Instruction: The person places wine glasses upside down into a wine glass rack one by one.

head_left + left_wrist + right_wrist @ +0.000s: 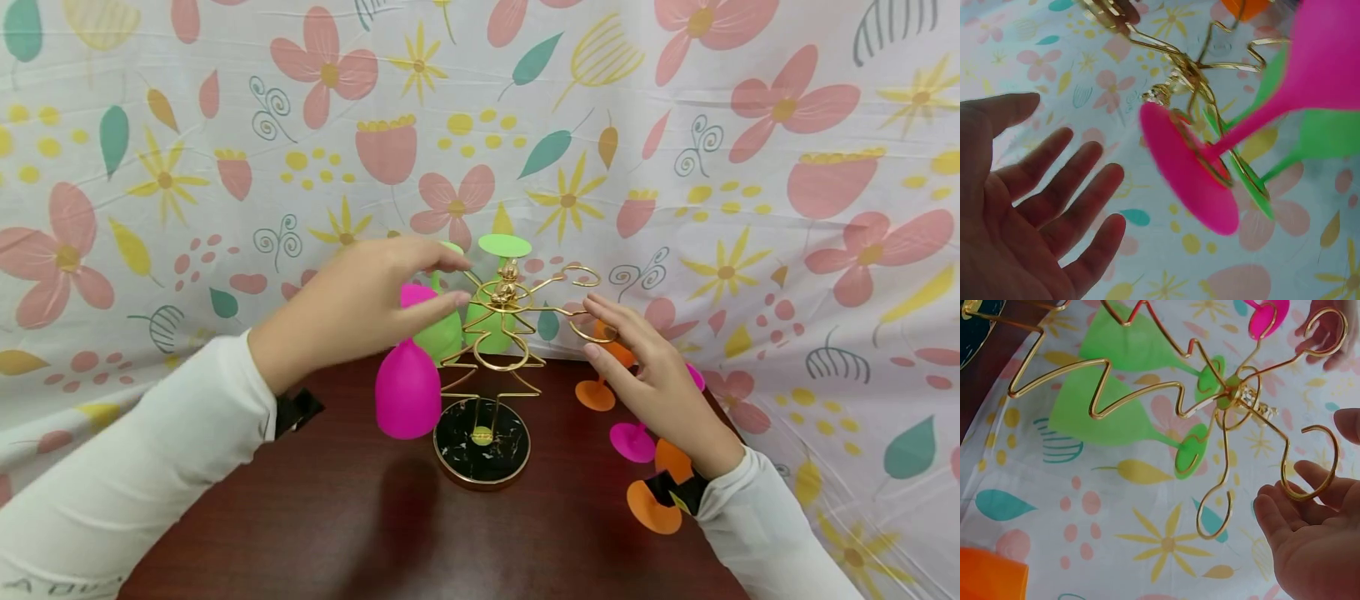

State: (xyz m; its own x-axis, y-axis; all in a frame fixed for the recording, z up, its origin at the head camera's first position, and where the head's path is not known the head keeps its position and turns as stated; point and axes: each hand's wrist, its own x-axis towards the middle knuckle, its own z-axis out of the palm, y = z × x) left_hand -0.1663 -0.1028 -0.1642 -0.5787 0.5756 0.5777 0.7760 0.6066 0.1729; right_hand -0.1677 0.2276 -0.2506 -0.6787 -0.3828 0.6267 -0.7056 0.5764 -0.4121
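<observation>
Left-wrist view shows foot of inverted pink glass [1204, 203] caught in loop of gold rack [506, 286]; left hand [360, 304] partly hides it in head view. Right-wrist view bares green glasses [1100, 415] hung behind rack, and open-ended hook [1336, 456]. Orange glasses [654, 507] right of rack. Tabletop [322, 517] stretches before rack; back edge near cloth [247, 208]. Left of rack: left hand's fingers spread, apart from pink glass. Right of rack: right hand [1325, 534], fingers slightly bent, thumb apart; contact with hook cannot be told.
</observation>
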